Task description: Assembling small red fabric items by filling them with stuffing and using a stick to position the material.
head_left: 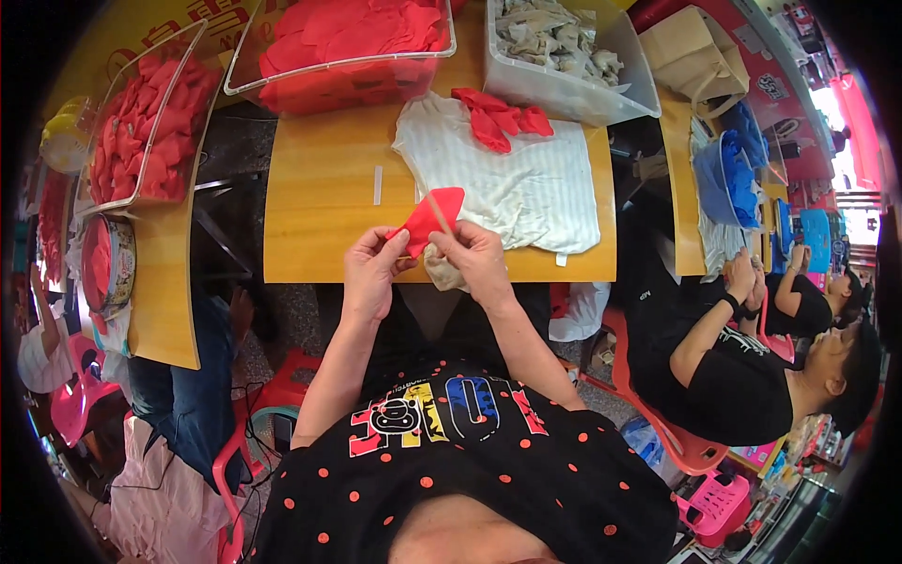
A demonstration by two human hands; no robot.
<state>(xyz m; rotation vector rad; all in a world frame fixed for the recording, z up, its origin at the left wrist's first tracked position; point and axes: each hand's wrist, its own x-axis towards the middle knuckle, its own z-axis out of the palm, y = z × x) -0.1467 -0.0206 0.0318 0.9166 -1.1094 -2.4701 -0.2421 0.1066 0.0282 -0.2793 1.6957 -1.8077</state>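
Note:
Just beyond the near edge of the table, both my hands meet at a small red cloth piece (442, 204). My left hand (376, 270) is closed, pinching its lower left edge between thumb and fingers. A thin tan stick (438, 212) slants across the red piece, its lower end pinched by my closed right hand (480, 265). Under the right fingers hangs a crumpled beige bundle (444, 271); whether they grip it too is hidden. A white striped cloth (554, 193) lies flat beyond my hands, with several red pieces (498, 118) on its far part.
Bins of red pieces (357, 42) (155, 132) stand at the back and left. A clear bin (573, 94) at the back right holds greyish bundles. A white strip (378, 185) lies on the wooden table (319, 216). A co-worker (742, 367) sits at right by a blue basket (728, 183).

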